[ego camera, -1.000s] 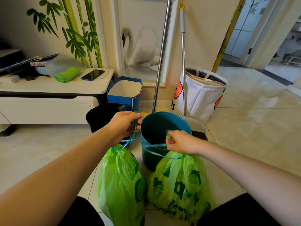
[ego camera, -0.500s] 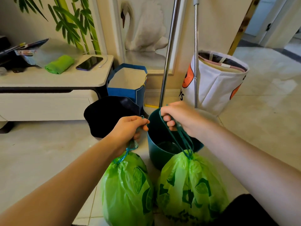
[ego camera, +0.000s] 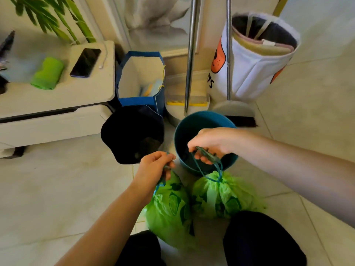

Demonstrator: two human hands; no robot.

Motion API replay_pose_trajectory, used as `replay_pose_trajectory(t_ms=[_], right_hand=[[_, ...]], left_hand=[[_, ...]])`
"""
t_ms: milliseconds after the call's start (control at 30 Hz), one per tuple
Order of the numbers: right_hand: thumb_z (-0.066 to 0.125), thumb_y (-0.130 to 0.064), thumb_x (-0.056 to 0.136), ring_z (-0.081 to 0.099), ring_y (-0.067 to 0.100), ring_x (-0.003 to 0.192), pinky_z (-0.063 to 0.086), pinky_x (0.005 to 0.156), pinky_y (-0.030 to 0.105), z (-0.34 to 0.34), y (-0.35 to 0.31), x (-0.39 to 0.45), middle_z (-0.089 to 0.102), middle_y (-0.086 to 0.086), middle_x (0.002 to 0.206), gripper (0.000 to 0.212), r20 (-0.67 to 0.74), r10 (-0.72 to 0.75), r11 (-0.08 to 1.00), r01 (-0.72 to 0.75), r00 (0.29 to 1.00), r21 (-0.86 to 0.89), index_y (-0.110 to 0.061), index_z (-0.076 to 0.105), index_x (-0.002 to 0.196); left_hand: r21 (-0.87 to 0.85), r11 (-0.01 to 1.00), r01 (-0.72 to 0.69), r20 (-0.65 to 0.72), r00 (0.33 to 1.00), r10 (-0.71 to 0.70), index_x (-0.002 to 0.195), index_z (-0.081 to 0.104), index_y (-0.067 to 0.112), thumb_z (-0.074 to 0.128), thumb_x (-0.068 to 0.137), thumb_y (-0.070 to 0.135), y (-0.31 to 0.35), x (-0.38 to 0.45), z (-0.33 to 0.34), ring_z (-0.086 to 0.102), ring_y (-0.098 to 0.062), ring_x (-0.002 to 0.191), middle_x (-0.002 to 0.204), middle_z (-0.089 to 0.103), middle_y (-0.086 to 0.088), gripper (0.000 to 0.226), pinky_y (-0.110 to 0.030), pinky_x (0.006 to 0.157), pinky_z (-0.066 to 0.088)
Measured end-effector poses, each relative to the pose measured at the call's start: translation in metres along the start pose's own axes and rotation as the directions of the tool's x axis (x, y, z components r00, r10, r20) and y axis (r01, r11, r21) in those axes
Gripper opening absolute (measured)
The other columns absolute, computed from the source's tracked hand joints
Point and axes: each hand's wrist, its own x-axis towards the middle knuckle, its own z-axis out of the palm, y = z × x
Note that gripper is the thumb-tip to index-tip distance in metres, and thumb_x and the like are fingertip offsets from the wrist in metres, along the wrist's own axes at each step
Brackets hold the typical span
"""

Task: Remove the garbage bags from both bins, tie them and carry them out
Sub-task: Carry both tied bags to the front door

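Two green garbage bags with drawn blue drawstrings hang in front of my knees. My left hand (ego camera: 155,167) grips the drawstring of the left garbage bag (ego camera: 169,212). My right hand (ego camera: 213,143) holds the drawstring loops of the right garbage bag (ego camera: 224,196). Behind them on the floor stand a black bin (ego camera: 132,135) and a teal bin (ego camera: 203,120); neither shows a bag inside.
A blue paper bag (ego camera: 140,75) stands behind the black bin. A broom and dustpan (ego camera: 228,77) lean on the wall beside a white fabric basket (ego camera: 257,58). A low white cabinet (ego camera: 57,106) at left carries a phone (ego camera: 85,62) and a green cloth (ego camera: 47,73). Tiled floor spreads left and right.
The view has risen and tilted downward, so the bins look lower and farther. Both hands still hold the drawstrings; the bags have lifted and hang closer to my legs.
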Motion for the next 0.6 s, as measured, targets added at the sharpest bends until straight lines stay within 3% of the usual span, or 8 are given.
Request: replay_pose_trajectory(t_ms=[100, 267, 400, 467, 600], right_hand=[[0.059, -0.021, 0.091, 0.044, 0.016, 0.049, 0.049, 0.052, 0.031, -0.001, 0.018, -0.025, 0.045, 0.003, 0.059, 0.017, 0.036, 0.051, 0.998, -0.052, 0.998, 0.033, -0.01, 0.05, 0.081], [0.059, -0.02, 0.09, 0.05, 0.025, 0.057, 0.041, 0.058, 0.036, -0.006, 0.056, -0.095, 0.052, 0.01, 0.056, 0.025, -0.013, 0.126, 0.992, -0.126, 0.992, 0.027, -0.006, 0.052, 0.07], [0.053, -0.013, 0.091, 0.043, 0.018, 0.049, 0.041, 0.061, 0.031, -0.003, 0.081, -0.166, 0.045, 0.009, 0.053, 0.035, -0.045, 0.145, 0.974, -0.134, 0.988, 0.183, -0.009, 0.049, 0.056], [0.054, -0.017, 0.085, 0.042, 0.018, 0.048, 0.046, 0.068, 0.03, -0.003, 0.09, -0.203, 0.044, 0.007, 0.048, 0.039, -0.146, 0.153, 0.977, -0.128, 0.977, 0.169, -0.011, 0.048, 0.047], [0.053, -0.015, 0.077, 0.041, 0.017, 0.046, 0.041, 0.064, 0.027, -0.011, 0.097, -0.28, 0.043, 0.002, 0.041, 0.034, -0.281, 0.149, 0.958, -0.068, 0.948, 0.278, -0.012, 0.047, 0.044]], left_hand=[[0.058, 0.99, 0.13, 0.027, 0.991, -0.131, 0.077, 0.061, 0.0, 0.057, 0.091, 0.008, 0.017, -0.03, 0.0, 0.053, -0.017, 0.048, 0.058, 0.059, -0.006, 0.017, -0.022, 0.048, 0.046], [0.284, 0.943, 0.171, -0.014, 0.985, -0.175, 0.074, 0.064, -0.009, 0.06, 0.09, 0.006, 0.045, -0.079, 0.007, 0.058, -0.014, 0.05, 0.059, 0.064, -0.012, 0.022, -0.023, 0.056, 0.051], [0.304, 0.92, 0.249, -0.073, 0.968, -0.238, 0.07, 0.065, -0.001, 0.062, 0.09, 0.012, 0.075, -0.121, 0.014, 0.06, -0.024, 0.065, 0.059, 0.065, -0.011, 0.024, -0.04, 0.075, 0.052], [0.256, 0.924, 0.283, -0.102, 0.959, -0.265, 0.075, 0.065, -0.006, 0.061, 0.09, 0.011, 0.092, -0.143, 0.019, 0.058, -0.023, 0.064, 0.061, 0.063, -0.012, 0.023, -0.037, 0.073, 0.051], [0.227, 0.931, 0.286, -0.045, 0.958, -0.284, 0.08, 0.064, -0.011, 0.061, 0.09, 0.009, 0.132, -0.181, 0.034, 0.057, -0.023, 0.063, 0.065, 0.061, -0.016, 0.023, -0.03, 0.067, 0.049]])
